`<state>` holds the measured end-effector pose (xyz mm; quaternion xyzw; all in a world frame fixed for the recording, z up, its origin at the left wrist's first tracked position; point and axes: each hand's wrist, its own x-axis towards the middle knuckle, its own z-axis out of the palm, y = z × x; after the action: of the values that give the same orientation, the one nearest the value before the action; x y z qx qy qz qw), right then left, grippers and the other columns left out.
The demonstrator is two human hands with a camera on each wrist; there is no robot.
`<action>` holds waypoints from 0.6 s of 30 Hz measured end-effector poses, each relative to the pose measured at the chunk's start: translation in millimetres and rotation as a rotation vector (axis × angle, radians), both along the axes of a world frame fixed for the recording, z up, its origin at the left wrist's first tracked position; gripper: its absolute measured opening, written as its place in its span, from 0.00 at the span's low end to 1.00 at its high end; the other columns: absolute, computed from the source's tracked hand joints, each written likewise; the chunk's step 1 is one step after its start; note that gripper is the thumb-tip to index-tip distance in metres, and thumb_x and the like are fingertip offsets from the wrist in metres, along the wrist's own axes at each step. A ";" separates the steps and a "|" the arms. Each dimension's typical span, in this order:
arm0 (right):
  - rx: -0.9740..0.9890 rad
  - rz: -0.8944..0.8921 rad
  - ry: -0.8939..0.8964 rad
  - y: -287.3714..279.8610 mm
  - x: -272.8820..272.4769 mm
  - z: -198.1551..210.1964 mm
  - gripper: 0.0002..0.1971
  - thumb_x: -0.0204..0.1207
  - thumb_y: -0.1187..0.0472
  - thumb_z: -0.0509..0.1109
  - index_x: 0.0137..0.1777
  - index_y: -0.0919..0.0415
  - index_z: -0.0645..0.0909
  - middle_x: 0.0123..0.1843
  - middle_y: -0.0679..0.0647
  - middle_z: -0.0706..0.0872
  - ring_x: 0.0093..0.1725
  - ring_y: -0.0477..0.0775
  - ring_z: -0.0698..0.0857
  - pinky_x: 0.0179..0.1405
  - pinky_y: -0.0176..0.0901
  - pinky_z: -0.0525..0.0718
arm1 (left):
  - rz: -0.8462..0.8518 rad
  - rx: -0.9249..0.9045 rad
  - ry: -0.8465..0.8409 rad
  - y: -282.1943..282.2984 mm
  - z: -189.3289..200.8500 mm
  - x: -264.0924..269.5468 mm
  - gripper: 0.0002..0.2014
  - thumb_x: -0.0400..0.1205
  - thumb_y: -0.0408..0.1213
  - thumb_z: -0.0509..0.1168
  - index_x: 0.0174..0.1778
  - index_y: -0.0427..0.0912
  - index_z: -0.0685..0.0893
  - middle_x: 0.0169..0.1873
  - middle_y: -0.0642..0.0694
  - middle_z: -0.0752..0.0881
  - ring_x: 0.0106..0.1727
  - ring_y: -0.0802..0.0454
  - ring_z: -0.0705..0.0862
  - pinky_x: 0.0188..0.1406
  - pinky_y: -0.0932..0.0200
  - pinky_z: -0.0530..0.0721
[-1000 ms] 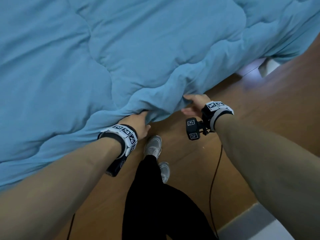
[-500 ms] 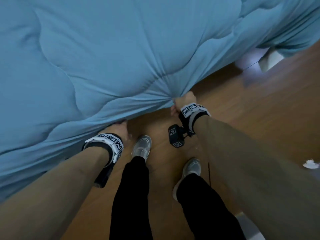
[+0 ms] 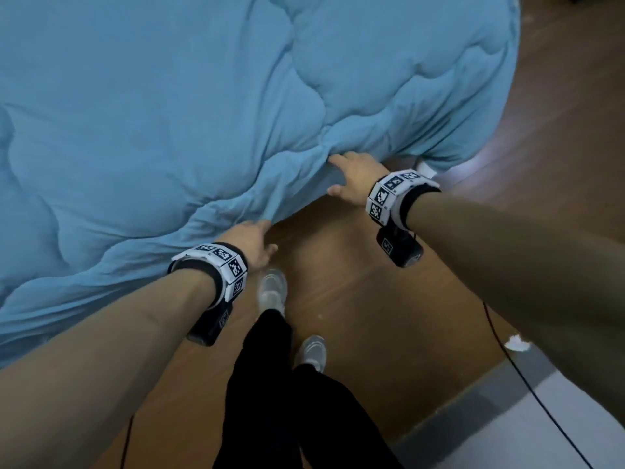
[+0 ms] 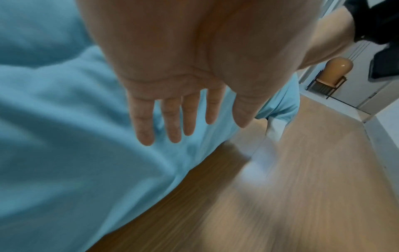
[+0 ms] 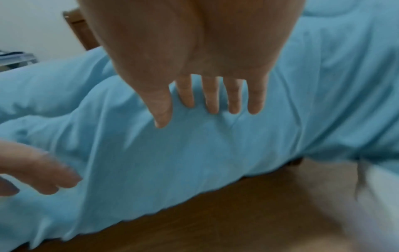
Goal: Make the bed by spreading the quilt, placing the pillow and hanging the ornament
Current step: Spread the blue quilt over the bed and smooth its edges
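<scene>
A puffy light-blue quilt (image 3: pixel 176 106) covers the bed and hangs over its near edge toward the wooden floor. My left hand (image 3: pixel 252 243) is at the quilt's hanging edge, and in the left wrist view the left hand (image 4: pixel 183 110) shows straight, spread fingers holding nothing. My right hand (image 3: pixel 351 179) lies further right along the same edge. The right wrist view shows the right hand (image 5: pixel 207 100) with straight fingers against the quilt (image 5: pixel 194 145). No pillow or ornament is in view.
The brown wooden floor (image 3: pixel 372 299) runs along the bed. My legs and grey shoes (image 3: pixel 272 291) stand close to the bed edge. A black cable (image 3: pixel 527 380) trails on the floor at right. A chair (image 4: pixel 332 76) stands by a distant wall.
Both hands were gripping the quilt's edge and pulling it; now their fingers are straight and the edge is let go. The view has shifted toward the bed's right corner.
</scene>
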<state>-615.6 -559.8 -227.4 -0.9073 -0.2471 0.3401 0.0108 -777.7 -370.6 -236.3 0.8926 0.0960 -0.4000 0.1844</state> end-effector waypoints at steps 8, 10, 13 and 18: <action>-0.214 -0.490 -0.070 -96.2 124.0 -22.5 0.40 0.70 0.39 0.68 0.79 0.60 0.68 0.76 0.63 0.76 0.74 0.69 0.76 0.73 0.58 0.76 | 0.186 0.210 0.149 -16.4 -39.0 46.4 0.29 0.80 0.49 0.63 0.76 0.48 0.65 0.72 0.37 0.78 0.70 0.33 0.79 0.67 0.36 0.79; -0.231 -0.518 -0.071 -128.6 133.9 -22.3 0.40 0.69 0.35 0.66 0.77 0.59 0.71 0.74 0.61 0.78 0.72 0.67 0.78 0.67 0.53 0.77 | 0.129 0.159 0.194 -39.6 -42.0 64.2 0.30 0.80 0.50 0.63 0.75 0.42 0.65 0.72 0.35 0.76 0.71 0.32 0.77 0.68 0.36 0.77; -0.270 -0.614 -0.036 -175.7 146.5 -27.8 0.29 0.75 0.45 0.72 0.68 0.68 0.78 0.62 0.66 0.84 0.60 0.67 0.84 0.54 0.50 0.81 | -0.041 0.075 0.122 -73.4 -31.9 97.8 0.26 0.82 0.51 0.61 0.72 0.42 0.68 0.70 0.36 0.77 0.69 0.34 0.79 0.66 0.39 0.79; -0.238 -0.769 -0.007 -216.1 193.3 -49.2 0.32 0.71 0.48 0.77 0.69 0.69 0.75 0.60 0.61 0.84 0.61 0.63 0.85 0.48 0.45 0.80 | -0.186 0.004 0.084 -135.6 -22.5 166.0 0.27 0.83 0.52 0.59 0.77 0.46 0.68 0.70 0.40 0.80 0.68 0.38 0.81 0.65 0.42 0.82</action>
<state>-422.4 -776.0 -276.6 -0.9296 0.1516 0.3346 0.0313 -611.7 -506.2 -258.7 0.8805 0.0210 -0.4522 0.1406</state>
